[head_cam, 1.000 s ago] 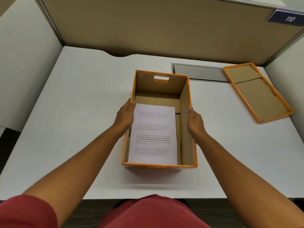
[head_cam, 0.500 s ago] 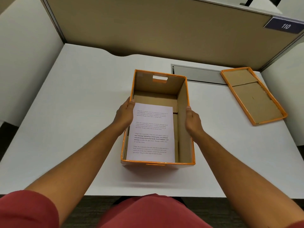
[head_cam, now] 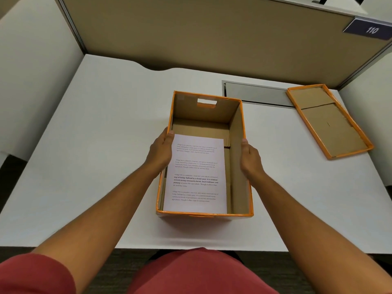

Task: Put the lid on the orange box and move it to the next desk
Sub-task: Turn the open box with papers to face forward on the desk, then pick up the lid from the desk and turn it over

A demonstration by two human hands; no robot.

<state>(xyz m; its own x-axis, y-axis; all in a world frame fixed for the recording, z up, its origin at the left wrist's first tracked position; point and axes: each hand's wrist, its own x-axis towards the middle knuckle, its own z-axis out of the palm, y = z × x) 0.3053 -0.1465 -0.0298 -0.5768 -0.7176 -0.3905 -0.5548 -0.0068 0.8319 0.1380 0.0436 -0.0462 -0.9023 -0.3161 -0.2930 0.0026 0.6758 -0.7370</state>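
Observation:
The orange box [head_cam: 237, 128] stands open in the middle of the white desk, its brown cardboard inside showing and a handle slot cut in its far wall. A printed sheet of paper [head_cam: 197, 175] lies on its bottom. My left hand [head_cam: 161, 150] grips the box's left wall, thumb at the rim. My right hand [head_cam: 250, 159] presses against the right wall, thumb on the rim. The orange lid [head_cam: 327, 122] lies upside down on the desk at the far right, well apart from the box.
The white desk [head_cam: 101, 145] is enclosed by a tan partition [head_cam: 191, 39] at the back and white side panels. A grey cable tray cover [head_cam: 254, 93] sits in the desk behind the box. A sign reading 110 [head_cam: 370, 29] hangs at top right.
Both hands stay on the box's side walls. The box and lid keep their places on the desk; only my head view has shifted slightly.

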